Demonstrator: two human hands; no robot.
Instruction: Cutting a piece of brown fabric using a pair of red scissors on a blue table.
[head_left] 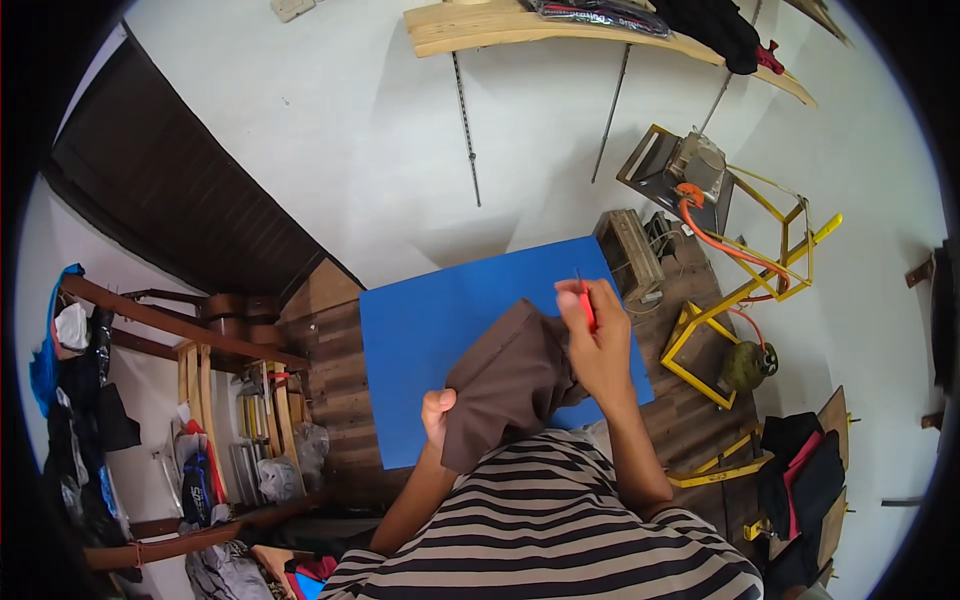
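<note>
Centrally, a piece of brown cloth (505, 385) is positioned in front of the wearer's torso, above the near part of a flat, smooth, matt blue panel (430, 320). The panel is four-sided with straight edges; below it, the floor (335, 385) shows a wood-plank pattern. The wearer's shirt (560, 520) is of soft fabric with dark and light stripes. To the right stand a box-shaped wooden unit (628, 255) and a frame of angular yellow metal bars (690, 365), beside a rounded green cylinder (743, 367).

The cloth is plain, opaque and matt, with a peaked upper corner, a line along its upper left side and loose folds toward the right. Left hand (436, 415): grasping the cloth at its left edge, thumb on the visible face. Right hand (598, 325): closed around a small red tool (587, 312), thin dark tip directed away from the wearer; whether this hand also grips the cloth cannot be determined
</note>
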